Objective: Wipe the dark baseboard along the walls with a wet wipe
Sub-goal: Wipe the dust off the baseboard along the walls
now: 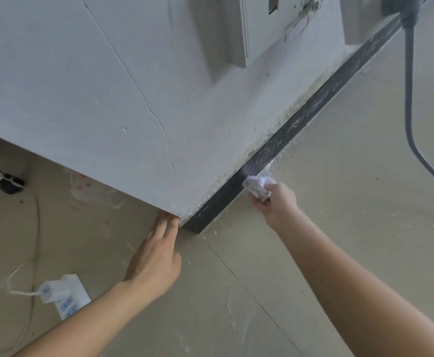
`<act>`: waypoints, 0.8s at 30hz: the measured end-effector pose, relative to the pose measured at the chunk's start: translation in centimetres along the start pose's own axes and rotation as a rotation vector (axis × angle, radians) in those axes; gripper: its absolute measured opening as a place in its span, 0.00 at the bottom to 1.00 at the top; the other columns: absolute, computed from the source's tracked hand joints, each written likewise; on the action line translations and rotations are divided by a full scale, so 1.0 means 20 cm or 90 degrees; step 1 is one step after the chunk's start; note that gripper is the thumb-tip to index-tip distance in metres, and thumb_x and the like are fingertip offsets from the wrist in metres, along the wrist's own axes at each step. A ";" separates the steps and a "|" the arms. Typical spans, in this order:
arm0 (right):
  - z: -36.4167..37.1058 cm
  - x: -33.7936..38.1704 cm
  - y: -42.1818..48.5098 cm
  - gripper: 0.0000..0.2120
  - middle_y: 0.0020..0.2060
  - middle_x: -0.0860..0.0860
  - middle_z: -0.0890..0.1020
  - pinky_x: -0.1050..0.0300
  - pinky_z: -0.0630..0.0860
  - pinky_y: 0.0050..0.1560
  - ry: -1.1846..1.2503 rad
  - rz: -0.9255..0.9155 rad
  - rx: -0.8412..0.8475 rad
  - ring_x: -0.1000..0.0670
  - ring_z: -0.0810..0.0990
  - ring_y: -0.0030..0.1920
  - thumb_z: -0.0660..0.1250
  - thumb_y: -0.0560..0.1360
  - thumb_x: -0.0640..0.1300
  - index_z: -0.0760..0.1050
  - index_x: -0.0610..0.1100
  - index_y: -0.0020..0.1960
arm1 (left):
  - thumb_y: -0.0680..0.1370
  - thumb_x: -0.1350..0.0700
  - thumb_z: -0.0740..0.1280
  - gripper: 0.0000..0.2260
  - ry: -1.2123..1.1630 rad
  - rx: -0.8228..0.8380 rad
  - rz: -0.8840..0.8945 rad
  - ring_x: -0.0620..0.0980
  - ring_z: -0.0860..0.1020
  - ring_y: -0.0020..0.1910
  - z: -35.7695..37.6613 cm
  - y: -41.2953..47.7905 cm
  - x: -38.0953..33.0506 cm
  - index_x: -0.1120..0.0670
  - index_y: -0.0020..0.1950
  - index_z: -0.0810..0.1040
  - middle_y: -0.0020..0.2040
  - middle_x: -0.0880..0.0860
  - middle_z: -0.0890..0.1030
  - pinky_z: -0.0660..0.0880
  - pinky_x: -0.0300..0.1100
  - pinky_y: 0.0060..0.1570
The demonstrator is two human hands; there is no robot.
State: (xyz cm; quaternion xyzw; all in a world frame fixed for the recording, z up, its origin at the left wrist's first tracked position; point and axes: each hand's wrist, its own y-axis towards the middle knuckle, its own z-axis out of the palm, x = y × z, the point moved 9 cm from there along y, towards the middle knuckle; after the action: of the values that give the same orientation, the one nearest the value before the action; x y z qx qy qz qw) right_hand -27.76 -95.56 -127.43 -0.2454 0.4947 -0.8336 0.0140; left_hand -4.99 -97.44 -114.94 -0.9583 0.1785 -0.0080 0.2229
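So the person is crouched at the outer corner of the white wall (107, 86). Their right hand (277, 204) has its fingers curled round a scrunched-up white wet wipe (258, 185) and pushes it right up against the dark baseboard (218, 202), a little way along from the corner. The baseboard runs along the foot of the wall, off toward the far right. The stretch between the corner and the wipe looks plain dark. Past the wipe it's streaky and dusty, with pale crumbs (280, 158) scattered on the floor (339, 228) just beside it.

The left hand (156, 261) isn't holding anything. Its fingers are straight and close together, with the tips touching the bottom edge of the wall right at the corner.

Other stuff: there's a long hairline crack (143, 99) running down the plaster. A grey cable (408, 86) hangs down on the right, well apart from the hands. On the floor at lower left there's a white power strip (74, 302) with a white charger (52, 289) plugged into it and a thin white cord (22, 293) trailing off.
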 end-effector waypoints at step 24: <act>0.11 -0.47 -0.17 0.12 0.47 0.40 0.80 0.57 0.79 0.31 -0.258 0.139 0.148 0.49 0.78 0.34 0.58 0.77 0.33 0.77 0.34 0.57 | 0.77 0.60 0.57 0.32 0.025 0.016 -0.040 0.53 0.56 0.75 0.01 -0.01 -0.07 0.54 0.77 0.44 0.78 0.52 0.41 0.63 0.42 0.64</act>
State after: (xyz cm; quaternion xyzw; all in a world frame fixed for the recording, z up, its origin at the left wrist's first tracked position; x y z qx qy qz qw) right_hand -17.69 -93.13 -127.39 -0.3490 0.4061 -0.8124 0.2307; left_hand -6.27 -96.78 -114.89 -0.9602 0.1525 -0.0360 0.2312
